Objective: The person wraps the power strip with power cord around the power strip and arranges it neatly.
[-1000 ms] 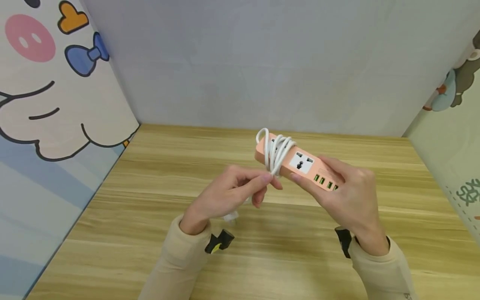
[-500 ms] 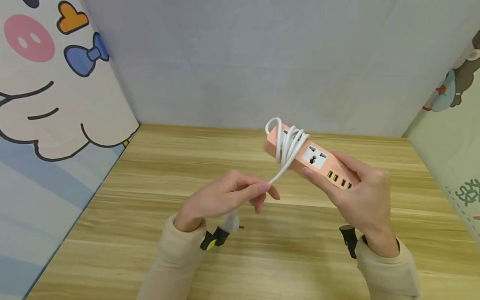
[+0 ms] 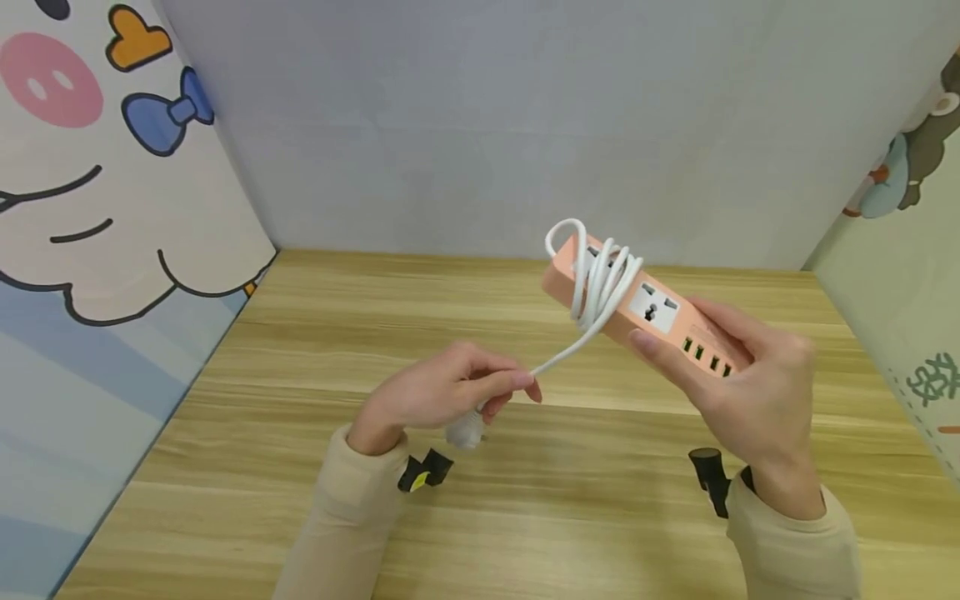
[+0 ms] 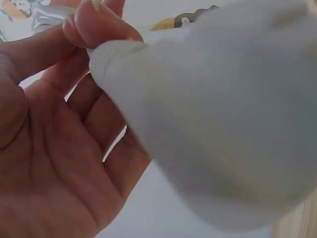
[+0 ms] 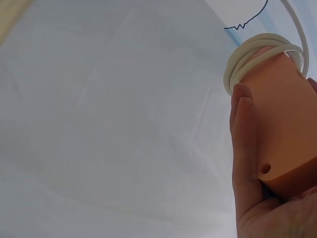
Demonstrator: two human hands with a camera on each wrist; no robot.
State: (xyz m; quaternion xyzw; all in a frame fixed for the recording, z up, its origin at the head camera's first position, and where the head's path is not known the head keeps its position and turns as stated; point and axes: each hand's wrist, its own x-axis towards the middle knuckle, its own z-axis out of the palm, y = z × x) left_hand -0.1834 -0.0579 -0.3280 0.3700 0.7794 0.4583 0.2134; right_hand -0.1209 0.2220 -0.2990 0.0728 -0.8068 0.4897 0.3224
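Observation:
My right hand (image 3: pixel 761 392) grips the USB end of an orange power strip (image 3: pixel 617 331), thumb along its near side. The strip is tilted above the table, its far end pointing up and left. Several loops of white power cord (image 3: pixel 600 287) are wound round that far end. Between thumb and fingers my left hand (image 3: pixel 446 387) pinches the cord's free length, which runs from the loops down to it. Below the left hand hangs the white plug (image 3: pixel 465 429), large and blurred in the left wrist view. From the right wrist, the strip's plain orange back (image 5: pixel 285 114) shows.
Under both hands lies a wood-grain table (image 3: pixel 570 517). A grey panel (image 3: pixel 525 125) stands along its back edge. Cartoon-printed panels close off the left (image 3: pixel 135 225) and right (image 3: pixel 900 275) sides. Each wrist wears a small black camera.
My right hand has moved right and slightly up with the power strip. A longer stretch of cord now spans between the loops and my left hand, which has shifted slightly left.

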